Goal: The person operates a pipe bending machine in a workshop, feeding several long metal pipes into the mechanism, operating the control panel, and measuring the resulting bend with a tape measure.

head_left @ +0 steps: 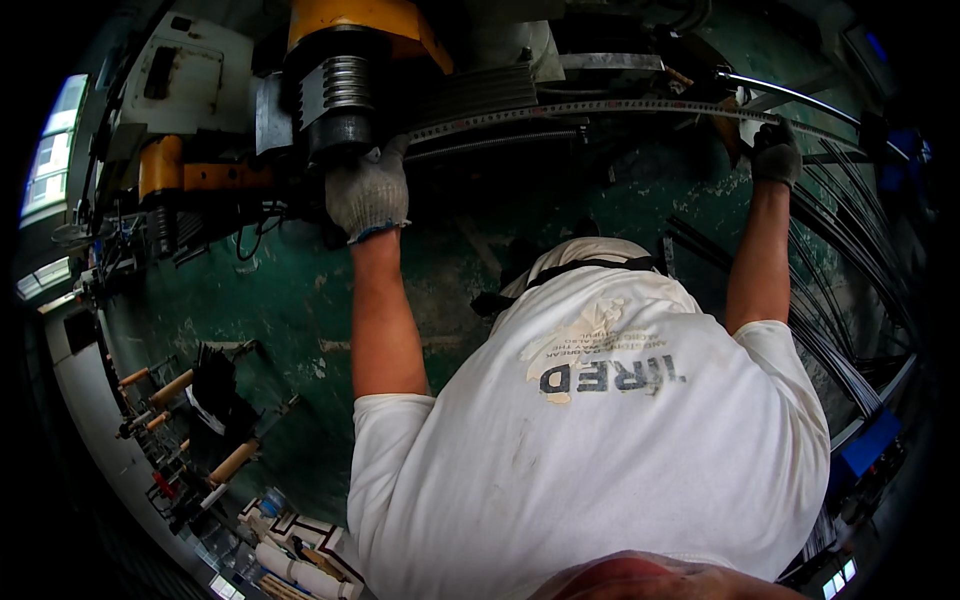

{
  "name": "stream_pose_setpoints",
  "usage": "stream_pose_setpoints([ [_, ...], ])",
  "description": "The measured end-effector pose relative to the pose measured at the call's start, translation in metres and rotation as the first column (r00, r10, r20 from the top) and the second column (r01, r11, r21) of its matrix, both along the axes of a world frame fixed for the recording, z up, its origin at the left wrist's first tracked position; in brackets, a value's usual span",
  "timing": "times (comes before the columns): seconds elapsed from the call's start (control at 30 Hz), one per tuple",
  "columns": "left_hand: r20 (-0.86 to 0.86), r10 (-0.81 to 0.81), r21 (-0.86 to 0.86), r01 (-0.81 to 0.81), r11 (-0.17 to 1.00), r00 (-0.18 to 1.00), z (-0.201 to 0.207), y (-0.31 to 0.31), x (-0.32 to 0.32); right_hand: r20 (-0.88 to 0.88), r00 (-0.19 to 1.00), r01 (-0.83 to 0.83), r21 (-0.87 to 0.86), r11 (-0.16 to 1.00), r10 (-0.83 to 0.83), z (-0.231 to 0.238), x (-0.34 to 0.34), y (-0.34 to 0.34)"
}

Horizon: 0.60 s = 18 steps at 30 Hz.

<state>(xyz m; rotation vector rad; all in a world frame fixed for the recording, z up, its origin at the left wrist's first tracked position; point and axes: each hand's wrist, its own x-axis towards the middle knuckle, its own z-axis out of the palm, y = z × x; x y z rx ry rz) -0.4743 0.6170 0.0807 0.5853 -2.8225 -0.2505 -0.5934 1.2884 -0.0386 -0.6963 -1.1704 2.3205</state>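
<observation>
A long pale tape measure (560,112), its blade marked along its length, stretches from left to right in front of the machine. My left hand (368,195), in a knitted light-grey work glove, is at its left end, just under a dark round machine head (345,130) with a ribbed metal section. The thumb presses at the blade's end; the other fingers are partly hidden. Far to the right, my right hand (776,160), in a darker glove, is closed around the blade. A stretch of blade continues past that hand to the right.
Yellow machine parts (365,18) overhang at the top, with another yellow arm (205,178) at left. Long thin dark rods (850,240) fan out at right beside a blue part (870,443). Rolls on a rack (172,388) stand lower left on the worn green floor (300,310).
</observation>
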Motion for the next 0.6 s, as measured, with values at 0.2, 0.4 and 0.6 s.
stream_pose_setpoints([
  [0.2,0.073,0.076,0.113,-0.084,0.99,0.994,0.021,0.014,0.0,-0.032,0.998,-0.05,-0.031,0.998,0.049,-0.001,0.002,0.001],
  [0.4,0.024,0.072,0.129,-0.074,0.989,0.997,0.011,0.006,0.002,-0.01,1.0,-0.024,-0.007,1.0,0.024,-0.002,0.001,0.001],
  [0.6,-0.013,-0.048,-0.042,0.048,0.998,0.999,-0.005,-0.006,0.0,-0.06,0.998,-0.037,0.005,0.999,0.037,0.009,0.013,-0.008],
])
